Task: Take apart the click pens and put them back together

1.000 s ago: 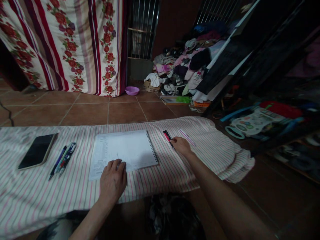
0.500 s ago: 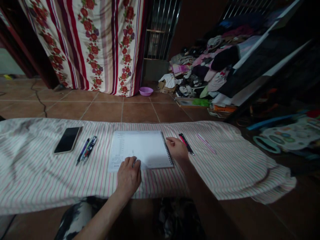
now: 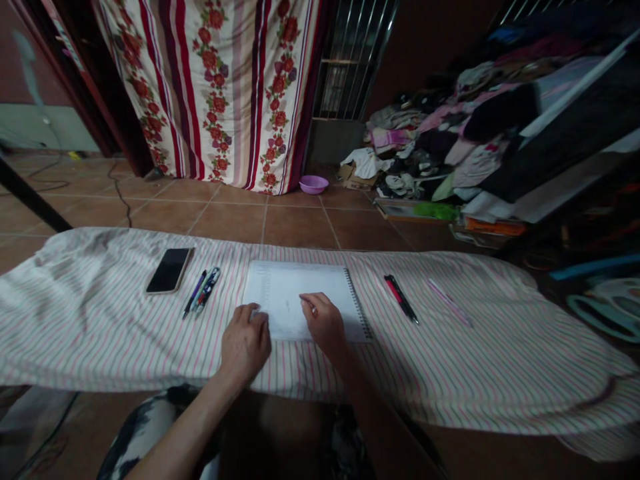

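Note:
A spiral notebook lies open on the striped cloth, its wire binding on the right and a faint grey mark low on the page. My left hand rests on its lower left corner, fingers laid down and slightly bent, holding nothing. Over the right half of the page is my right hand, thumb and forefinger pinched together. Whatever may be between those fingertips is too small to make out. To the right of the notebook lie a black and red pen and a pink and white pen, both untouched.
Left of the notebook are several pens side by side and a phone. The striped cloth covers the low table. Beyond, on the tiled floor, stand a purple basin and a heap of clothes.
My right hand has moved left from beside the spiral binding onto the page. My left hand has slid slightly toward the notebook's left corner. The whole view has turned a little left.

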### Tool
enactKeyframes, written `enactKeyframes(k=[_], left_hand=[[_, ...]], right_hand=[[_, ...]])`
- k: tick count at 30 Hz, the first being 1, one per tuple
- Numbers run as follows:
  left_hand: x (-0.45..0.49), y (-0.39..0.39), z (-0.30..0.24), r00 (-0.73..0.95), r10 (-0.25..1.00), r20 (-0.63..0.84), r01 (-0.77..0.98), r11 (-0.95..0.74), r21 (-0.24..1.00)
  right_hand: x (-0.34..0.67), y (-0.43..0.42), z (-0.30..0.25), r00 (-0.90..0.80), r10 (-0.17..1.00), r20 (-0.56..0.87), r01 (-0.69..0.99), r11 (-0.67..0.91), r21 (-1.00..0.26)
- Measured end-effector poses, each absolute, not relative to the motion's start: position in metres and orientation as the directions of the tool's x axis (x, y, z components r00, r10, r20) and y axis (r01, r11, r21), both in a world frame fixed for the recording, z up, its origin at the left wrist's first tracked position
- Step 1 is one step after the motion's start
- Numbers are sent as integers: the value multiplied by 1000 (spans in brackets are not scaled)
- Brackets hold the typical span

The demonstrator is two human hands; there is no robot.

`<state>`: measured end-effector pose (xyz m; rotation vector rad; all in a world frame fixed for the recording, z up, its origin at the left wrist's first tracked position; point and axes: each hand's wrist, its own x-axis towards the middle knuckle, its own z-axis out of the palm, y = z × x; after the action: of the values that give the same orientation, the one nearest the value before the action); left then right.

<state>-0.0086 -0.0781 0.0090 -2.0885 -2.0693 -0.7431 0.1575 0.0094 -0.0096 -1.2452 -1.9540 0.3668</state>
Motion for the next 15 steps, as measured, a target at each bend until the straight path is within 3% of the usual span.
enactKeyframes(k=[9,15], left_hand=[[-58,-81,19,-212,884,417,977,178,120],[-73,-66,33,-250,909,334,966,259,17]], right_hand=[[151,11,-12,-283,850,444,620,515,-592],[152,12,-16,-285,843,456,605,527,-597]])
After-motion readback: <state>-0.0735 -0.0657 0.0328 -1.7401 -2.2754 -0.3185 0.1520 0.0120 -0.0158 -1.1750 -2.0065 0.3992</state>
